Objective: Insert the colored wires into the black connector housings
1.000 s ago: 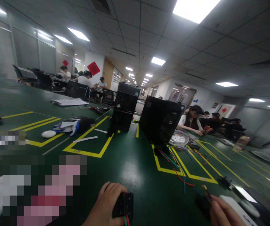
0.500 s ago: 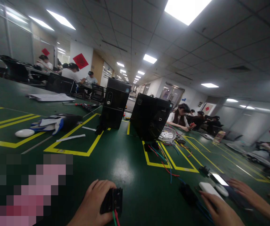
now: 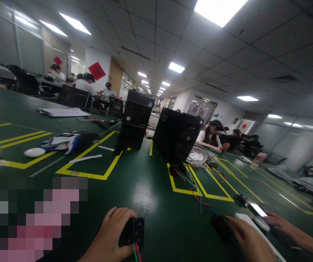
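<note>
Two tall black computer tower cases (image 3: 135, 120) (image 3: 177, 135) stand on one green work table (image 3: 151, 203) marked with yellow tape; beside them lie one round white plastic fan grille (image 3: 196, 155), one white oval disc (image 3: 34, 152) and one stack of white papers (image 3: 63, 112). Two red diamond wall signs (image 3: 96, 70) (image 3: 58, 60) hang behind.

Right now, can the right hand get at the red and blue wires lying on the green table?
Probably yes: the right hand rests near the wires, with only a small black part and bare table between.
</note>
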The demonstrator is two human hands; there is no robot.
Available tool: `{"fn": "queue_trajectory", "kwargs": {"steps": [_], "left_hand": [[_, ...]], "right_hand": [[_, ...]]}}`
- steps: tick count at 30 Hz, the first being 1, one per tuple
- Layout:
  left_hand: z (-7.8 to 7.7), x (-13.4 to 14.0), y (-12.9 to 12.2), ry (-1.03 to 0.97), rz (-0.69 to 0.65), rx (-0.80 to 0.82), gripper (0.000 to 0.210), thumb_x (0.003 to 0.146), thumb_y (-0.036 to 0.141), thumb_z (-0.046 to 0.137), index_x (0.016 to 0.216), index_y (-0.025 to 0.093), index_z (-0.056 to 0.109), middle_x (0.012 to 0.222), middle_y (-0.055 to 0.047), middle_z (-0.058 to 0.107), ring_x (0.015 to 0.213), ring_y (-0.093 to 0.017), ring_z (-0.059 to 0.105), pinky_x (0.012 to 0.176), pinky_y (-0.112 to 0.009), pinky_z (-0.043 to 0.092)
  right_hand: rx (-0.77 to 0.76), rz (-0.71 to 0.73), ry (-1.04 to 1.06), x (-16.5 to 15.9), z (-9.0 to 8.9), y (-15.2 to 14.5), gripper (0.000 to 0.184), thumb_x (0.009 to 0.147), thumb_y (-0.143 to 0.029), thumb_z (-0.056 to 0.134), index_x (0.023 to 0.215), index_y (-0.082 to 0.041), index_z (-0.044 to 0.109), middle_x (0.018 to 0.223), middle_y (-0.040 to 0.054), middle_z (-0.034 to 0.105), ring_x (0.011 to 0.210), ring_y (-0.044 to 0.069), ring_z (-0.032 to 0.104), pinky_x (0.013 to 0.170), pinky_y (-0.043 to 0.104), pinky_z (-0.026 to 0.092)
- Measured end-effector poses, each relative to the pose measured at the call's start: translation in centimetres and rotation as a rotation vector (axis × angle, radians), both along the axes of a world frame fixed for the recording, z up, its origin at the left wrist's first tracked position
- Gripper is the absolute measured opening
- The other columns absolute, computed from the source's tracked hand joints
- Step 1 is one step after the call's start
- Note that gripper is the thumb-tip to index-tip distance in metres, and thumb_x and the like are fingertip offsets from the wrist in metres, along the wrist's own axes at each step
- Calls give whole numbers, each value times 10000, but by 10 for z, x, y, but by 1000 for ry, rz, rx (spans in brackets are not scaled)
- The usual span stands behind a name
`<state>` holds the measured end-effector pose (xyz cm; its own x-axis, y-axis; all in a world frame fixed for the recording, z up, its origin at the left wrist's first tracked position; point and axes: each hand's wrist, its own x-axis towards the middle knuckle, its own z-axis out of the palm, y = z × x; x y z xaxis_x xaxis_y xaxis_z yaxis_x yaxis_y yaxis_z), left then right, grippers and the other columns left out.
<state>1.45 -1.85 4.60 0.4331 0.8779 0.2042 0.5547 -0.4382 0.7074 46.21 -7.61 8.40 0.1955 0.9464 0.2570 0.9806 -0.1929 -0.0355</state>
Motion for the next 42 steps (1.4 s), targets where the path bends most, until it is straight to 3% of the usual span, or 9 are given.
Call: {"fn": "queue_trajectory", "kwargs": {"steps": [11, 17, 30, 36, 39, 42], "left_hand": [[-1, -1, -1, 4, -14, -14, 322, 660, 182, 680, 956, 252, 573, 991, -5, 631, 976, -281, 558, 1012, -528, 246], [-2, -1, 1, 6, -5, -12, 339, 645, 161, 676, 954, 253, 574, 989, -5, 634, 973, -281, 560, 1001, -515, 264], [-4, 0, -1, -29, 17, 33, 310, 647, 182, 689, 921, 261, 569, 953, 10, 644, 933, -261, 575, 971, -463, 304], [-3, 0, 0, -26, -1, 22, 303, 652, 187, 687, 923, 255, 568, 944, 5, 640, 929, -266, 578, 979, -486, 297], [-3, -1, 0, -23, -5, 21, 312, 653, 184, 685, 932, 254, 564, 950, 4, 637, 938, -268, 576, 983, -497, 293], [-5, -2, 0, -31, -4, 30, 312, 653, 189, 687, 929, 257, 557, 951, 8, 636, 941, -265, 576, 996, -503, 282]], "right_hand": [[-100, -1, -45, 5, -5, -1, 453, 913, -358, 334, 1160, -222, 689, 1130, 96, 711, 1028, 292, 659, 815, 385, 519], [-175, -40, -103, -6, -4, 4, 487, 939, -273, 284, 1309, -185, 590, 1199, 123, 675, 1048, 278, 654, 828, 366, 513], [-428, -109, -203, -35, 21, 18, 514, 909, -56, 286, 1348, -144, 539, 1159, 165, 672, 1044, 299, 645, 795, 403, 491], [-246, -26, -183, -19, 3, 13, 464, 945, -251, 303, 1252, -115, 624, 1058, 158, 674, 972, 299, 650, 805, 416, 495], [-50, 26, -206, -13, -5, 14, 499, 903, -297, 329, 1246, -92, 629, 1085, 175, 663, 962, 329, 638, 810, 463, 495], [153, 107, -151, -31, -7, 14, 500, 888, -337, 358, 1205, -81, 647, 1087, 180, 670, 954, 339, 635, 813, 489, 496]]}}
